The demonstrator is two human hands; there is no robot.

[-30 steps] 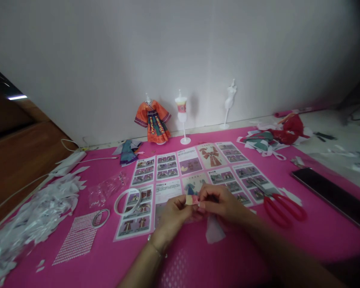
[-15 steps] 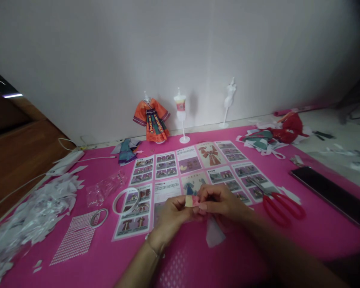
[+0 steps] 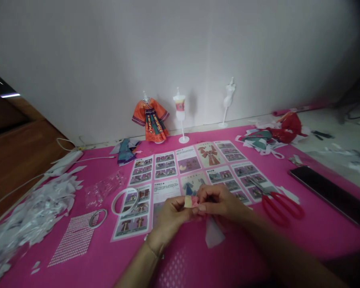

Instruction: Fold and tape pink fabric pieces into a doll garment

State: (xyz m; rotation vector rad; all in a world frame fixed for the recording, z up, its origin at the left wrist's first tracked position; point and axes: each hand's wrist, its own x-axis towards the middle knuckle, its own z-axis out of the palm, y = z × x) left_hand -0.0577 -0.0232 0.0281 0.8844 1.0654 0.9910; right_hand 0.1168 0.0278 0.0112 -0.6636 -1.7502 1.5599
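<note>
Both hands meet over the near edge of a printed instruction sheet (image 3: 165, 192). Between my left hand (image 3: 173, 214) and my right hand (image 3: 220, 203) is a small piece of pink and yellow fabric (image 3: 188, 201). My left fingers pinch its yellow end; my right fingertips close on the pink end, hiding much of it. A pale sheer strip (image 3: 214, 234) hangs below my right hand; where it is attached I cannot tell. To the right of the hands lie scissors (image 3: 277, 206) with red handles, partly on the sheet.
Along the wall stand an orange-robed mannequin (image 3: 151, 120), one in a pink top (image 3: 180, 106) and a bare one (image 3: 229, 100). Tape rolls (image 3: 114, 208), a gem sheet (image 3: 73, 238) and a heap of clear scraps (image 3: 36, 212) lie left. A phone (image 3: 330, 196) and fabric pieces (image 3: 276, 134) lie right.
The view has shifted very slightly. My left thumb and right fingertips have drawn a little closer together over the fabric; both hands keep their hold.
</note>
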